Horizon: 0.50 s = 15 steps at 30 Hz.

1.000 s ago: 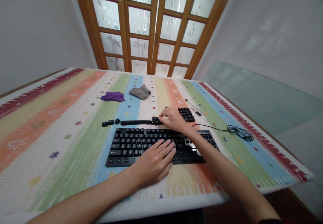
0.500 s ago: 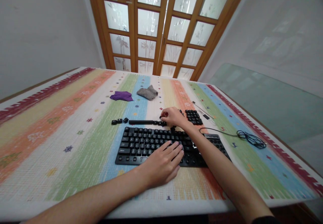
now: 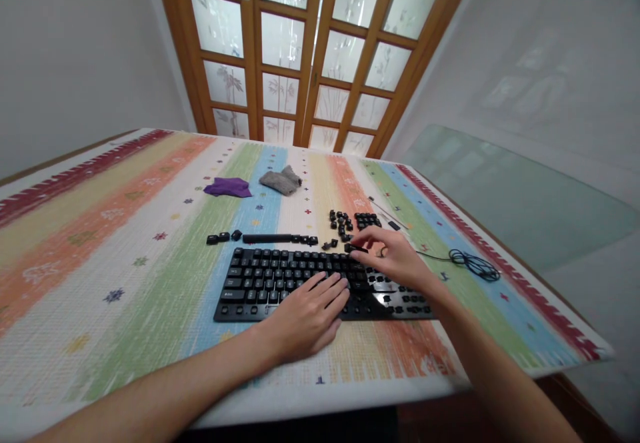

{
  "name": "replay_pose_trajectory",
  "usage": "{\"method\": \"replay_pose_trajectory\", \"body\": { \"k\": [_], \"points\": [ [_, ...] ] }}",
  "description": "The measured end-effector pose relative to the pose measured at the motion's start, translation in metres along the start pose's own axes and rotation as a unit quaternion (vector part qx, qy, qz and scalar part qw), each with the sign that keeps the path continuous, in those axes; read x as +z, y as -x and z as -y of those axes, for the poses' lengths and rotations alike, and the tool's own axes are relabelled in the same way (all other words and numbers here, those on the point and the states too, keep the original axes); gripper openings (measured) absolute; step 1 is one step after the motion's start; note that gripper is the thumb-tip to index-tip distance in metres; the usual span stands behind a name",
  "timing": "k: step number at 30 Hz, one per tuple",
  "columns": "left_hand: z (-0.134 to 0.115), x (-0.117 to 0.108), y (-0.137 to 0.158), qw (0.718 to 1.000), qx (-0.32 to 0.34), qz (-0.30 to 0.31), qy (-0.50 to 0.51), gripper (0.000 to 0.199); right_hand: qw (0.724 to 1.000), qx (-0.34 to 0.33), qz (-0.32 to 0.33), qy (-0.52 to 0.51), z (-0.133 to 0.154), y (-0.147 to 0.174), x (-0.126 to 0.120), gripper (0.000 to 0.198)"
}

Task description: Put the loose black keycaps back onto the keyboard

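Observation:
A black keyboard (image 3: 250,290) lies on the table with keycaps on its left and middle parts. Bare key mounts show on its right part. My left hand (image 3: 305,313) rests flat across the lower middle of it, fingers stretched out over the keys. Just above the keyboard's upper right, my right hand (image 3: 393,253) pinches a black keycap (image 3: 359,248) between thumb and forefinger. Behind the keyboard lies a row of loose keycaps with a long space bar (image 3: 267,238). More loose keycaps (image 3: 343,222) are scattered near my right fingertips, beside a block of keycaps (image 3: 369,220).
A purple cloth (image 3: 227,187) and a grey cloth (image 3: 283,181) lie farther back. Right of the keycaps are a thin rod (image 3: 387,211) and a small black piece (image 3: 394,226). A coiled cable (image 3: 475,264) lies at the right. A striped tablecloth (image 3: 165,283) covers the table.
My right hand has moved right from the row of loose keycaps to the keyboard's upper right, uncovering scattered keycaps. My left hand stays on the keyboard. The view has shifted slightly.

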<state>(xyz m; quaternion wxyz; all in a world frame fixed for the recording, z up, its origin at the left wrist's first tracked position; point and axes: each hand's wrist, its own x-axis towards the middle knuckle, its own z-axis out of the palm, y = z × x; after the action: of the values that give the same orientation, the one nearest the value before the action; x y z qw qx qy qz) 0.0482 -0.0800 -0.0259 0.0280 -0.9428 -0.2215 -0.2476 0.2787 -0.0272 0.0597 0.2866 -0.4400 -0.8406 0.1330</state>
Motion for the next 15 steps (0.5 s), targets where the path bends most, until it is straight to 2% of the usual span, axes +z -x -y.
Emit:
{"method": "replay_pose_trajectory", "body": {
  "k": [3, 7, 15],
  "points": [
    [0.001, 0.0, -0.001, 1.0, -0.001, -0.002, 0.008, 0.041, 1.0, -0.01, 0.001, -0.002, 0.003, 0.041, -0.003, 0.011],
    [0.003, -0.003, -0.002, 1.0, 0.007, 0.015, 0.02, 0.04, 0.999, -0.037, -0.009, -0.009, 0.006, 0.075, 0.009, 0.006],
    [0.003, -0.006, -0.002, 1.0, 0.013, 0.02, 0.0, 0.044, 0.992, -0.115, -0.042, 0.02, 0.01, 0.083, 0.032, 0.012]
  ]
}}
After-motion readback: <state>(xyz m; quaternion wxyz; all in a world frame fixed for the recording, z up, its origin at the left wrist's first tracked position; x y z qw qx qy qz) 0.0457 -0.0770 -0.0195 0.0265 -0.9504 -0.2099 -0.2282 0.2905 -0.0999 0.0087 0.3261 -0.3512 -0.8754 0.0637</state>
